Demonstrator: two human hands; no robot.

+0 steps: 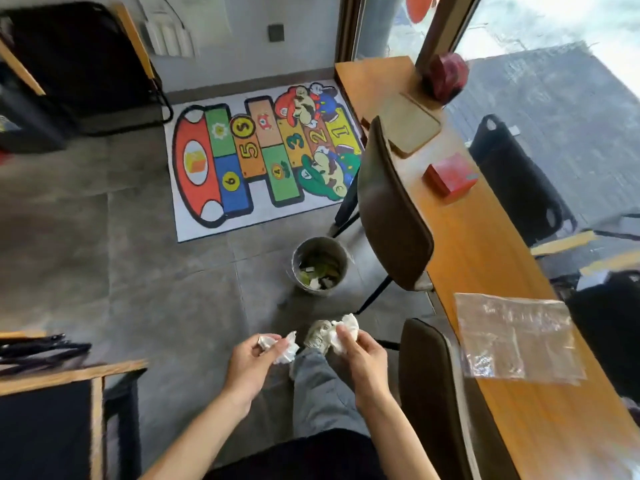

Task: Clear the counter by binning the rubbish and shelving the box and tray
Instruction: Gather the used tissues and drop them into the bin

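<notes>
Holding crumpled white tissue in each hand above the floor: left hand fingers closed on one tissue wad, right hand fingers closed on another wad. Bin on floor just ahead, part filled. On worktop: clear plastic bag nearest, red box farther, flat tray beyond.

Red box, seemingly orange-brown counter.

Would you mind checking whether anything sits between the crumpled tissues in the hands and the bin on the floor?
Nothing visible does. The left hand and right hand each hold a tissue over bare floor, and the open bin stands just ahead, beside the chair.
</notes>
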